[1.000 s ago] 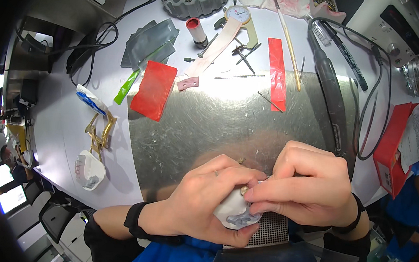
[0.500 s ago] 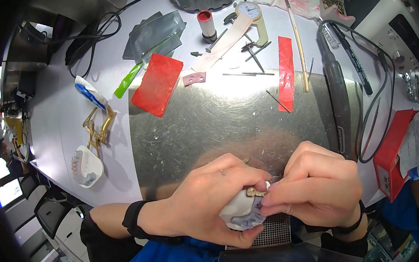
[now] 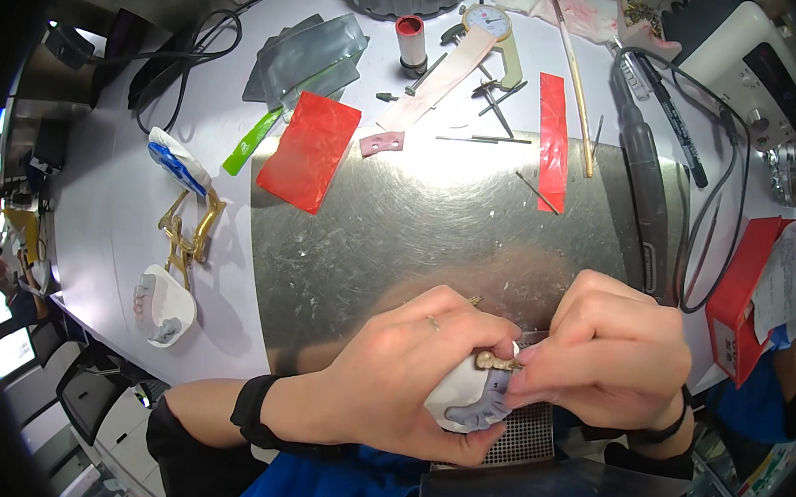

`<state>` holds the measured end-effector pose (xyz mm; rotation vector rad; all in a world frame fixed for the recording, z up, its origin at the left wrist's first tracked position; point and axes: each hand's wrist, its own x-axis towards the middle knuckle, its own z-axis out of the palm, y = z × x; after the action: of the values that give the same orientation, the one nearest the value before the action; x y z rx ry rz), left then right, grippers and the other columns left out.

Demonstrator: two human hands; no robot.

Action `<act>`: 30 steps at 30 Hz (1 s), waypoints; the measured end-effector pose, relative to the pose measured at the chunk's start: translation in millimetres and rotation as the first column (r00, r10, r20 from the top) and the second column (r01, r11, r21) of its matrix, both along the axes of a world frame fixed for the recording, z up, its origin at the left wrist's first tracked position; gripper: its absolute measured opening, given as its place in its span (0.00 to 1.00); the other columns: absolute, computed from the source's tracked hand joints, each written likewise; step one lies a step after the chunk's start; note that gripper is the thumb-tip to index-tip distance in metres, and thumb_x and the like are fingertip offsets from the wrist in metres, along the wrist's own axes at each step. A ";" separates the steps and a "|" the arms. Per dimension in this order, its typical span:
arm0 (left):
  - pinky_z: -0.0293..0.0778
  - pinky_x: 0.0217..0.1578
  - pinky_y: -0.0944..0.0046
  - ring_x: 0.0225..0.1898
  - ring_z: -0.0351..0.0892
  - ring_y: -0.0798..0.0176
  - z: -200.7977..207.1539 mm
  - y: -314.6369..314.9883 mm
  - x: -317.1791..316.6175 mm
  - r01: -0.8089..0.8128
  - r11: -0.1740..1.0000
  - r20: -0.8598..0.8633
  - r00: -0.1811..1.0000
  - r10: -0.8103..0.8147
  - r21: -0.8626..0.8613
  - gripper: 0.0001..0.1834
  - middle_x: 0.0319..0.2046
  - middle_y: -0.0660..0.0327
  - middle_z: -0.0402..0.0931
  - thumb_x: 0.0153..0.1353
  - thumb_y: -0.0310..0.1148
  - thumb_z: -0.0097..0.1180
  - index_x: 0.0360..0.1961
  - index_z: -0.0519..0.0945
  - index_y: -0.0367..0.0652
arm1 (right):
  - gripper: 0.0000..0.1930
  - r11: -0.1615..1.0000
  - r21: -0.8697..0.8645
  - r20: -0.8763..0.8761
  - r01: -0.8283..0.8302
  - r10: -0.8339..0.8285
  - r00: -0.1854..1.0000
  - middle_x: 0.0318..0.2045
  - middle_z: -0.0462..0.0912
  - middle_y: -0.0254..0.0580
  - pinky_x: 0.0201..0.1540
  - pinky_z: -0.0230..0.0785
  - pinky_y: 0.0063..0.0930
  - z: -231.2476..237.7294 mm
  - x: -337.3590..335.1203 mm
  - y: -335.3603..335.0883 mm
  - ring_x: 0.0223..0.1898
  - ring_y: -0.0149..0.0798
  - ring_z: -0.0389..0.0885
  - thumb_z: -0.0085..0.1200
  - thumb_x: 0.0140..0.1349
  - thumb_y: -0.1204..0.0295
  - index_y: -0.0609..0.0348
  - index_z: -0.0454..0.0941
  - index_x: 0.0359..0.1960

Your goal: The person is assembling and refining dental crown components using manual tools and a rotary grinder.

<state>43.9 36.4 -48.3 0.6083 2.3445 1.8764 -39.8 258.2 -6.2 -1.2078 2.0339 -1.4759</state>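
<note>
My left hand (image 3: 398, 370) is wrapped round a white plaster dental model (image 3: 449, 395) with grey teeth (image 3: 486, 407) along its edge, held over the near edge of the metal plate. On the model sits a gold-coloured dental framework (image 3: 496, 361); a small gold bit also pokes out beyond my left knuckles. My right hand (image 3: 609, 359) is closed in a pinch at the framework's right end. Its fingertips cover part of the framework and the teeth, and the left thumb curls under the model.
A metal plate (image 3: 398, 249) covers the middle of the table. To the left stands a gold articulator (image 3: 183, 241) with another model (image 3: 171, 310). Red wax sheets (image 3: 310, 153), a dial gauge (image 3: 487, 22), a brush (image 3: 574, 85) and a handpiece (image 3: 641, 184) lie beyond. A red box (image 3: 744, 304) stands right.
The whole view has shifted a little. Both hands keep their hold, and the model is tilted slightly, with more of its grey teeth showing beside my right fingertips.
</note>
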 end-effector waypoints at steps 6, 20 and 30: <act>0.80 0.39 0.60 0.40 0.80 0.55 3.7 0.9 -0.3 -0.031 1.000 -0.001 1.000 0.031 -0.007 0.32 0.40 0.62 0.81 0.40 0.32 0.78 0.50 0.80 0.42 | 0.13 0.991 -0.127 -0.046 -0.037 0.032 0.998 0.32 0.85 0.39 0.36 0.75 0.29 -0.9 -2.8 -3.3 0.32 0.40 0.81 0.71 0.49 0.80 0.62 0.89 0.40; 0.78 0.45 0.60 0.43 0.81 0.55 1.2 -1.4 3.8 -0.012 0.999 -0.021 1.000 0.011 -0.033 0.35 0.48 0.57 0.84 0.39 0.32 0.80 0.51 0.77 0.41 | 0.13 0.997 -0.072 -0.022 0.036 -0.038 0.999 0.31 0.84 0.40 0.34 0.74 0.30 -4.3 0.9 -8.1 0.32 0.41 0.82 0.70 0.48 0.83 0.64 0.88 0.38; 0.79 0.44 0.60 0.43 0.82 0.55 0.2 -0.5 4.1 -0.019 0.999 -0.015 1.000 0.019 -0.026 0.34 0.48 0.58 0.84 0.38 0.31 0.79 0.50 0.78 0.42 | 0.12 0.989 -0.135 -0.026 0.057 -0.061 0.998 0.30 0.86 0.41 0.33 0.75 0.29 -5.1 2.7 -11.1 0.29 0.40 0.82 0.70 0.49 0.84 0.64 0.88 0.38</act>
<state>48.0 36.0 -48.1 0.6014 2.3878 1.8528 -37.1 247.1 -11.3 -1.2385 2.0340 -1.6558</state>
